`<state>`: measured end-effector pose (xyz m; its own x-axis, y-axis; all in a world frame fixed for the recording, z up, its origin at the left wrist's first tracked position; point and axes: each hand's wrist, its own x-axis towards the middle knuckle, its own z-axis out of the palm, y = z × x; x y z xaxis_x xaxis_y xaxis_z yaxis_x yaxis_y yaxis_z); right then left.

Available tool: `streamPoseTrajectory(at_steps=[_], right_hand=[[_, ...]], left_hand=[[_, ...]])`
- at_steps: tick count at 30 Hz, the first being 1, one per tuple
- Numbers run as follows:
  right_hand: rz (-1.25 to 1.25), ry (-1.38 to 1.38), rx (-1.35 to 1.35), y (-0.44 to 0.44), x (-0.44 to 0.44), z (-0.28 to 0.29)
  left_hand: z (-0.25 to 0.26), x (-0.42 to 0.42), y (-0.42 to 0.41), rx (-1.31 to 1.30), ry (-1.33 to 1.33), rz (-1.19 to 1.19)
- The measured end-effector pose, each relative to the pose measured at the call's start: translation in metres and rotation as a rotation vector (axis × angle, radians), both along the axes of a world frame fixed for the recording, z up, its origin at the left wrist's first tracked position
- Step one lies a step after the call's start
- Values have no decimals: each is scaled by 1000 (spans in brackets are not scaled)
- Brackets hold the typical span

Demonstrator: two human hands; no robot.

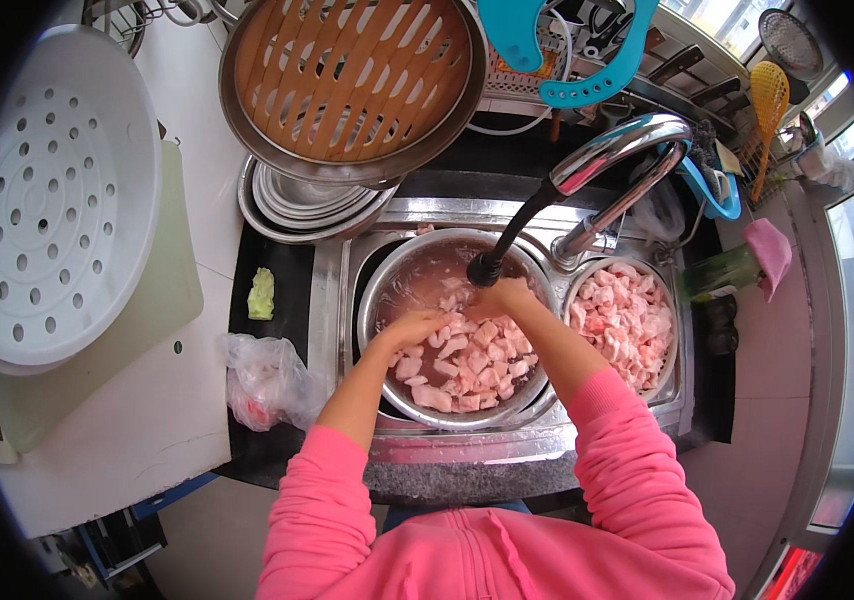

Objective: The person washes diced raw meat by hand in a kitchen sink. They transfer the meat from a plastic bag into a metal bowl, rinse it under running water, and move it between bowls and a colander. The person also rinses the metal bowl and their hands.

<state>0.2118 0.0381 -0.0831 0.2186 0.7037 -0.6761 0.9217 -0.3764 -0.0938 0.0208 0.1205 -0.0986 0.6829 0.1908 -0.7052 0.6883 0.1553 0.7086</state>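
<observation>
A large steel bowl (369, 315) of cloudy pinkish water sits in the sink, with many chunks of pale raw meat (476, 364) in its lower half. My left hand (419, 328) reaches in over the meat from the left, its fingertips at the pieces; whether it grips any is not clear. My right hand (498, 296) is in the bowl under the black hose end of the chrome faucet (614, 154), its fingers partly hidden by the hose and water. To the right, a round white colander (673, 322) holds a heap of similar meat chunks.
Stacked steel bowls (247, 199) and a pan with a slatted wooden steamer rack (352, 75) stand behind on the left. A plastic bag (269, 382) and a green scrap (261, 294) lie left of the sink. A white perforated basket (59, 195) rests farther left, a green bottle (723, 275) right.
</observation>
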Motion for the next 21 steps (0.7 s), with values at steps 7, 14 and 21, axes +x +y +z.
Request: streamPoseTrajectory(at_steps=[7, 14, 21], right_hand=[[-193, 413, -114, -43, 15, -36], [-1250, 852, 130, -91, -38, -27], [-1693, 1475, 807, -86, -97, -56]], left_hand=[[-36, -18, -33, -200, -78, 139], [-52, -17, -69, -636, -226, 634], [-46, 20, -104, -380, -246, 1003]])
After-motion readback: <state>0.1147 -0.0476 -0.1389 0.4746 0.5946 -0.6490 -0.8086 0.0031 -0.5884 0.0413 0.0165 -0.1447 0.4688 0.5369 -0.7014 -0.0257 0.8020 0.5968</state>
